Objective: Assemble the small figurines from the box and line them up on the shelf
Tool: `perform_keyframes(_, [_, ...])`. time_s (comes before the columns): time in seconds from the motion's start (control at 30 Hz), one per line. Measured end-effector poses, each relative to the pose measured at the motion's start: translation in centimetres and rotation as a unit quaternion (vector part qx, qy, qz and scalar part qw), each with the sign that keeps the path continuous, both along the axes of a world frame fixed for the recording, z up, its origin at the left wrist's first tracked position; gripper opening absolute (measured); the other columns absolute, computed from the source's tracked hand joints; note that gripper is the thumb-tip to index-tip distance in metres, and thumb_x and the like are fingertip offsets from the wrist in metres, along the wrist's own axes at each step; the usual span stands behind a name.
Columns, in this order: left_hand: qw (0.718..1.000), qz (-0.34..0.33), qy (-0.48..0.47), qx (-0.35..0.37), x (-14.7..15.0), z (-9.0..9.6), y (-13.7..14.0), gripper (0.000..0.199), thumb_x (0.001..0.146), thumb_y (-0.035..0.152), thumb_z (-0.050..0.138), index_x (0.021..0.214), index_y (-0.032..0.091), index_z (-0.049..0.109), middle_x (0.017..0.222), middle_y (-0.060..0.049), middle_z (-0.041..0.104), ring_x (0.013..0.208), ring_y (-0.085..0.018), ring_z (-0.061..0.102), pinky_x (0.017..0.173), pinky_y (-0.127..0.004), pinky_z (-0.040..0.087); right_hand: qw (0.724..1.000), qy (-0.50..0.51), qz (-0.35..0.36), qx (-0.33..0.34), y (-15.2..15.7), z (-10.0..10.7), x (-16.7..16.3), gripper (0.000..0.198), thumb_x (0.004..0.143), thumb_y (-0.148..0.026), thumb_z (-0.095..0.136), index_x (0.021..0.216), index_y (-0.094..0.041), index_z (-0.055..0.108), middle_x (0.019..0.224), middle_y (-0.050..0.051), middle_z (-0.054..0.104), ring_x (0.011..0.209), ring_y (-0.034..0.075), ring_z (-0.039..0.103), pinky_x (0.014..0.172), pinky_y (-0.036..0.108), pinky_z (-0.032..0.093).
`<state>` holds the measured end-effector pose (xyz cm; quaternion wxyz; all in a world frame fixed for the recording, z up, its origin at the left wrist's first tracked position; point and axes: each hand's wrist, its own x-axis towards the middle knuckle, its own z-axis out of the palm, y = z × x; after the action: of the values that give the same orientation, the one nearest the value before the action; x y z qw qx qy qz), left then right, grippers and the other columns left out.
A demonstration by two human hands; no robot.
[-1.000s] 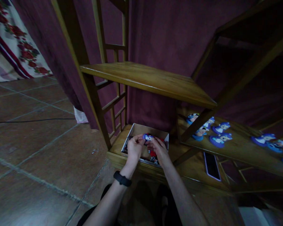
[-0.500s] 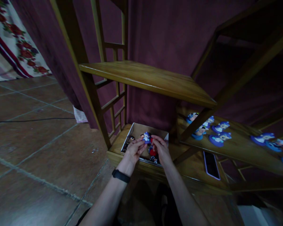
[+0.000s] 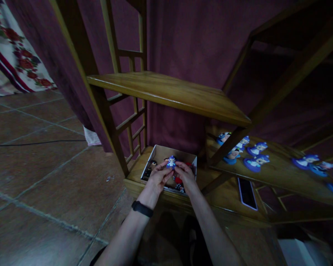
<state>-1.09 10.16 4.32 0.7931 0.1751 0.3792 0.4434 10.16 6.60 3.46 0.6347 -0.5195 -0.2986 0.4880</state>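
Two hands to one piece: purple-and-white figurine [image 3: 171, 163], pinched between left hand [image 3: 157, 178] and right hand [image 3: 186, 176]. Grip closed from both sides, fingertips low, near the base. Location: above the cardboard box [image 3: 165, 152], just where the fingers meet. Key relation: long axis pointing away from the wrists, head end farthest, base nearest the palms, front toward the viewer; upright or leaning back, not readable from this angle. Left and right about equally near, one at each flank. Inside the box: dark figures [image 3: 153, 163] at the left end, red pieces [image 3: 178, 180] close under right hand. Well apart, off to the right: similar purple figurines [image 3: 257, 163] on a shelf [image 3: 281, 167]; lower down, phone [image 3: 247, 193].
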Motion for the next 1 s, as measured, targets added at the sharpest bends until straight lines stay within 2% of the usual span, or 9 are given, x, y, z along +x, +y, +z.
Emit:
perform_keyframes(0.33, [0.999,-0.029,0.029,0.019,0.33,0.07,-0.06,0.031,0.064,-0.001,0.066,0.092,0.011,0.064,0.082,-0.009,0.07,0.069,-0.014,0.066,0.07,-0.024,0.053,1.0,-0.02,-0.003,-0.007,-0.02,0.01,0.4,0.029,0.064,-0.035,0.067,0.091,-0.023,0.065,0.091,0.001,0.066,0.076,0.016,0.06,0.067,0.029,0.047])
perform_keyframes(0.57, [0.997,-0.036,0.051,0.047,0.45,0.2,-0.15,0.028,0.061,0.004,0.07,0.088,0.011,0.068,0.076,-0.007,0.07,0.063,-0.012,0.064,0.07,-0.024,0.052,1.0,-0.014,-0.009,-0.011,-0.11,0.28,0.32,0.03,0.063,-0.035,0.067,0.091,-0.023,0.065,0.09,0.001,0.066,0.074,0.015,0.059,0.066,0.028,0.047])
perform_keyframes(0.8, [0.994,-0.025,0.055,0.087,0.76,0.46,-0.32,0.032,0.055,0.009,0.076,0.086,0.009,0.069,0.075,-0.008,0.07,0.065,-0.014,0.064,0.067,-0.025,0.051,1.0,-0.011,-0.017,-0.012,-0.03,0.34,0.31,0.031,0.062,-0.036,0.067,0.09,-0.022,0.065,0.087,0.001,0.066,0.072,0.015,0.059,0.063,0.027,0.047])
perform_keyframes(1.0, [0.994,-0.015,0.053,0.096,0.8,0.22,-0.18,0.03,0.056,0.009,0.075,0.085,0.01,0.069,0.073,-0.007,0.069,0.065,-0.014,0.063,0.065,-0.025,0.05,1.0,-0.011,-0.02,-0.006,0.16,0.16,0.19,0.03,0.063,-0.036,0.067,0.09,-0.023,0.064,0.088,0.001,0.066,0.075,0.016,0.06,0.067,0.029,0.048])
